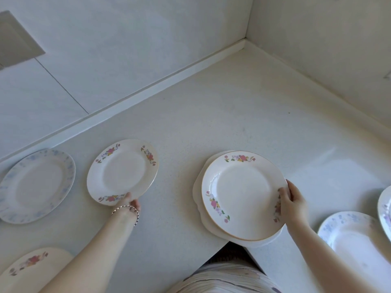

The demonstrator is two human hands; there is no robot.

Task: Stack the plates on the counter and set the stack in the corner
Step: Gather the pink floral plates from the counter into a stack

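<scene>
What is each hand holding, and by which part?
Left hand pinches the pink-flowered plate left of the stack at its near rim. Right hand grips the stack's top plate at its right rim.

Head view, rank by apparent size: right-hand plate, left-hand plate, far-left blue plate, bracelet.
1. right-hand plate, though it is probably nearer the camera
2-3. left-hand plate and far-left blue plate: they look alike, so not ranked
4. bracelet
</scene>
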